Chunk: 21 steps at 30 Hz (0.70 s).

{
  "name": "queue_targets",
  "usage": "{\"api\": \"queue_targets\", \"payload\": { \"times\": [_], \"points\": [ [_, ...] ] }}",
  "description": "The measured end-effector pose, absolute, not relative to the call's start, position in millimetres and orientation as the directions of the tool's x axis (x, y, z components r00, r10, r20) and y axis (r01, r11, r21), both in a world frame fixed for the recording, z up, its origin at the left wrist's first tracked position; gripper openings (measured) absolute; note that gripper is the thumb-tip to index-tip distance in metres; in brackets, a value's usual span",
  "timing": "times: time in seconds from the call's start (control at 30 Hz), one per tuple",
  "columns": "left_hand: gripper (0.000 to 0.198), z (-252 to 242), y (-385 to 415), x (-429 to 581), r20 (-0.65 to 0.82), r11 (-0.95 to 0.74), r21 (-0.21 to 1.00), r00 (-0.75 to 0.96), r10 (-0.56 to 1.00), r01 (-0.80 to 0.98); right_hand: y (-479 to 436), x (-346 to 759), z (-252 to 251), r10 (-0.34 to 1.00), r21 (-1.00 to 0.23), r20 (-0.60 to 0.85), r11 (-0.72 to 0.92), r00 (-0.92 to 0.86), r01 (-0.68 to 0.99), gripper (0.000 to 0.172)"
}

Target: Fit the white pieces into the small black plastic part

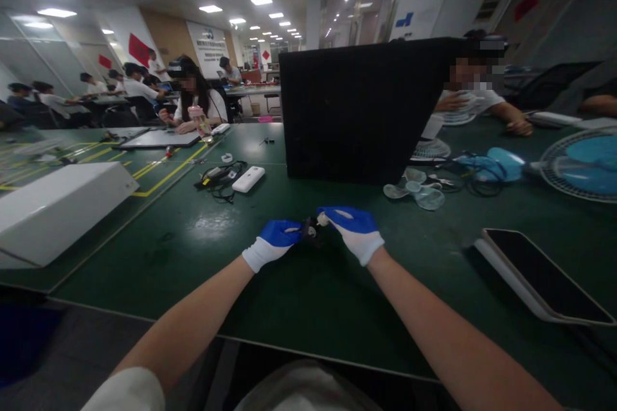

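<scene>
Both hands wear white gloves with blue-coated palms and fingers. Over the green table, my left hand is closed around a small dark part whose kind I cannot make out. My right hand pinches a small whitish piece just to the right of the dark part. The two pieces are close together; whether they touch is too blurred to tell. Beyond my right hand lies a clear fan blade, and beyond my left hand a white oblong device with a tangled black cable.
A large black panel stands upright ahead. At the left is a long white box. A phone-like slab and a blue fan occupy the right side. Co-workers sit across the table, one with a hand resting there.
</scene>
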State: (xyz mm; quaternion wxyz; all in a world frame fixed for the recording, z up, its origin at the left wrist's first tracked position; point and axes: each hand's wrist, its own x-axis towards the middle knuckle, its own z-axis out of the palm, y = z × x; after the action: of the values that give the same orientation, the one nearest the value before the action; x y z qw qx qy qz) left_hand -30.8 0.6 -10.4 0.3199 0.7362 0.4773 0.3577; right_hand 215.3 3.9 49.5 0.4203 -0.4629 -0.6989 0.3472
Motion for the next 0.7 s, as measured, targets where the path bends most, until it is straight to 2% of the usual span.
{"api": "queue_targets", "payload": {
  "times": [0.27, 0.43, 0.5, 0.57, 0.63, 0.7],
  "points": [
    [0.019, -9.4, -5.0, -25.6, 0.167, -0.275, 0.875, 0.284, 0.944, 0.398, 12.8, 208.3, 29.6, 0.943, -0.901, 0.169, 0.266, -0.288, 0.343, 0.028],
    [0.023, -12.2, 0.6, -29.8, 0.194, -0.297, 0.88, 0.291, 0.937, 0.369, 21.3, 215.7, 27.6, 0.934, -0.902, 0.145, 0.26, -0.326, 0.344, 0.037],
    [0.025, -17.7, 6.1, -33.6, 0.19, -0.289, 0.888, 0.286, 0.939, 0.359, 31.0, 227.2, 29.3, 0.949, -0.931, 0.133, 0.218, -0.285, 0.294, 0.049],
    [0.027, -22.9, 11.1, -37.4, 0.169, -0.263, 0.897, 0.274, 0.947, 0.355, 46.0, 243.3, 29.8, 0.975, -0.961, 0.049, 0.106, -0.217, 0.257, 0.078],
    [0.029, -25.9, 14.5, -40.7, 0.15, -0.232, 0.908, 0.248, 0.957, 0.349, 62.7, 261.7, 27.9, 0.973, -0.973, -0.121, -0.077, -0.198, 0.216, 0.106],
    [0.03, -26.2, 16.6, -43.4, 0.137, -0.213, 0.915, 0.233, 0.963, 0.344, 76.6, 278.8, 23.9, 0.975, -0.99, -0.082, -0.056, -0.204, 0.129, 0.114]
  ]
}}
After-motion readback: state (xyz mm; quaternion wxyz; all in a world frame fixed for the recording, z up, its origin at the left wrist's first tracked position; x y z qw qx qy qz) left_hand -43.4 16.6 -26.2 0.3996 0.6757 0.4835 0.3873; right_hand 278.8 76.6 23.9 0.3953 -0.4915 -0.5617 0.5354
